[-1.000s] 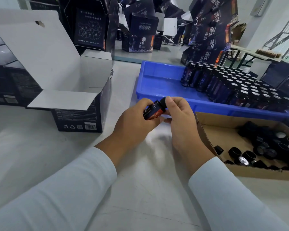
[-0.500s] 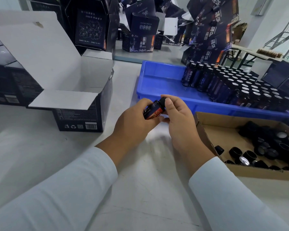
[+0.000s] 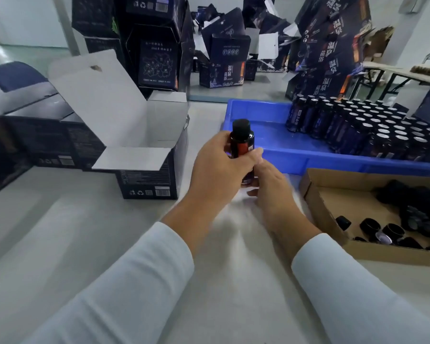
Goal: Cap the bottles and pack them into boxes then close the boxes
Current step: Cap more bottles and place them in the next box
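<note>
- Head view: my left hand has its fingers curled round the bottle, holding it upright above the table, its black cap on top.
- My right hand sits just below and beside the bottle's base; it is blurred, and I cannot tell whether those fingers touch or grip anything.
- Capping looks finished on this one, so I judge packing is the step in hand.
- Next I would carry it left to the open box and set it down through the top, clear of the raised flaps.
- Uncapped bottles wait in the blue tray; loose caps lie in the cardboard tray.
</note>
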